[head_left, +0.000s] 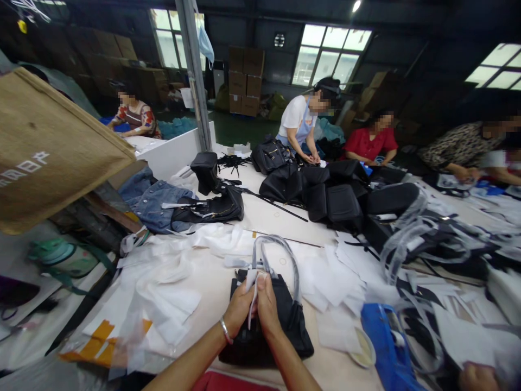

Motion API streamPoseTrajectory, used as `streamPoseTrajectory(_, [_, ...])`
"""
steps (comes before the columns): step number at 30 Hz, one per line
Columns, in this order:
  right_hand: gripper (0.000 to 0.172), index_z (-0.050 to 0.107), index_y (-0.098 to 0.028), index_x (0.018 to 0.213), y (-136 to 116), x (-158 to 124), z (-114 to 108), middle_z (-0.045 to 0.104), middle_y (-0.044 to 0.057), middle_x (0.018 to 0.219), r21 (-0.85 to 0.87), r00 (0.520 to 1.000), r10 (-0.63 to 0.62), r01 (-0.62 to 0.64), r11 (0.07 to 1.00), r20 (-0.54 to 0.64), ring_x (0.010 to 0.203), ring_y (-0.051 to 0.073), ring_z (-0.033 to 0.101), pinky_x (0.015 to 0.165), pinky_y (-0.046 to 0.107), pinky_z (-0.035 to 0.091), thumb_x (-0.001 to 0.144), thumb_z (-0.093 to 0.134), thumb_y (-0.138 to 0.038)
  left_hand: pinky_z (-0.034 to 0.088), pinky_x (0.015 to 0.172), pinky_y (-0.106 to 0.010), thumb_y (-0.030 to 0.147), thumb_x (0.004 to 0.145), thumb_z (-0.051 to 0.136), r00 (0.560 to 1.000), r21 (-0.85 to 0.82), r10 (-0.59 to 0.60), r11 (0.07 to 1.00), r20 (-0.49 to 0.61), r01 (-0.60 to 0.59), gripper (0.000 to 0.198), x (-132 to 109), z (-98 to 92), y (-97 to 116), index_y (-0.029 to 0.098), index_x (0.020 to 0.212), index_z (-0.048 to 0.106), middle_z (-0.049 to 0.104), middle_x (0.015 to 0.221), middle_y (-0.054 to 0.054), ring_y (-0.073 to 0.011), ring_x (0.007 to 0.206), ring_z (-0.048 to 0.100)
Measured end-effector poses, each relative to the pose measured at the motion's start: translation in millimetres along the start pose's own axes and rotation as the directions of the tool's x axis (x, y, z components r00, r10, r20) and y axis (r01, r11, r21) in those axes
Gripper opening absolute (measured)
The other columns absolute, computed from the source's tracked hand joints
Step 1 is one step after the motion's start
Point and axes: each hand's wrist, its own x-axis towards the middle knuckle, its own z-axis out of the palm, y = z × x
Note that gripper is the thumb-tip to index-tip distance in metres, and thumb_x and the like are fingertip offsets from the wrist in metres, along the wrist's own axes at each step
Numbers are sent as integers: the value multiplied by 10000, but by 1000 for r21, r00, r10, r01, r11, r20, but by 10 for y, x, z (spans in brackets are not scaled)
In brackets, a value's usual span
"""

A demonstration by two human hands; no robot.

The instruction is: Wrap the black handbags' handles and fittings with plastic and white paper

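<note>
A black handbag [299,334] stands on the table right in front of me, its handles [293,266] wrapped in clear plastic and arching up. Over its top, my left hand [238,309], with a bracelet on the wrist, is closed on a thin white strip [252,298] that looks like paper or soft wrapping. Pressed close beside it, my right hand [266,304] pinches the same strip, thumb uppermost. My fingers hide part of the strip and the middle of the bag's top edge.
White sheets [334,277] lie right of the bag, more wrapping [171,288] left. A blue plastic holder [388,347] and tape roll [363,347] are near right. Black bags [337,203] pile up beyond, beside a denim garment [157,198]. Several co-workers [299,119] sit or stand around; another person's hand [478,376] is lower right.
</note>
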Motion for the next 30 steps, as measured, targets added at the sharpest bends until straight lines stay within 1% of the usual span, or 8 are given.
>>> streamPoseTrajectory(3, [400,539,-226,1047,9,-1,-4,584,-14,714,46,996,93,-92,995,-8,579,149,548,541,259,452,872,386,-552,280,371,-183,514,770,585,981,-45,-125,990,146,133,527,2,-66,47,176,1170,532,504,533,57,-70,372,372])
streamPoseTrajectory(8, [396,566,-191,958,22,33,23,586,-4,710,62,988,92,-85,994,-121,598,149,540,577,259,455,865,398,-537,406,485,-215,452,791,579,972,-42,-46,997,229,57,486,-74,-123,110,153,1173,549,595,656,-4,-118,529,513])
streamPoseTrajectory(11, [351,585,-177,921,-12,42,35,616,26,813,-99,981,-41,23,995,-189,745,170,560,707,275,456,867,426,-486,458,616,-253,450,806,562,981,-43,45,998,186,-37,472,-123,-106,83,158,1177,553,634,839,-48,-155,692,564])
streamPoseTrajectory(15, [300,599,-183,892,-46,27,38,616,36,879,-212,961,-113,59,975,-251,839,178,547,779,280,425,876,443,-439,384,485,-219,505,777,576,998,74,11,997,65,-16,464,-66,-96,-3,135,1056,584,557,632,7,-116,520,479])
streamPoseTrajectory(20, [381,589,-178,1068,-57,-59,-83,568,-9,684,16,993,112,-111,994,-23,638,145,508,611,243,417,870,460,-477,275,397,-189,553,795,510,993,50,-27,999,119,21,426,38,-143,-23,132,834,563,501,585,30,-64,419,371])
streamPoseTrajectory(23, [358,613,-169,1037,-70,-111,-172,566,-11,683,3,995,99,-99,995,-33,682,150,517,664,246,420,863,487,-456,266,389,-184,532,819,471,989,67,-5,998,148,-5,405,56,-135,3,138,869,550,520,621,23,-58,416,358])
streamPoseTrajectory(27, [274,653,-180,904,-52,-98,-223,616,13,814,-141,989,13,-34,989,-147,803,172,548,747,256,416,841,528,-415,313,414,-203,488,866,391,991,295,68,950,113,-99,371,36,-98,43,152,864,548,516,600,19,-87,432,411])
streamPoseTrajectory(30, [235,658,-185,823,1,-50,-226,624,18,833,-158,981,-11,-20,987,-193,809,174,558,736,256,423,805,563,-400,413,537,-245,414,896,363,972,541,220,810,78,-226,307,-15,-73,66,173,964,540,597,712,-24,-141,565,548])
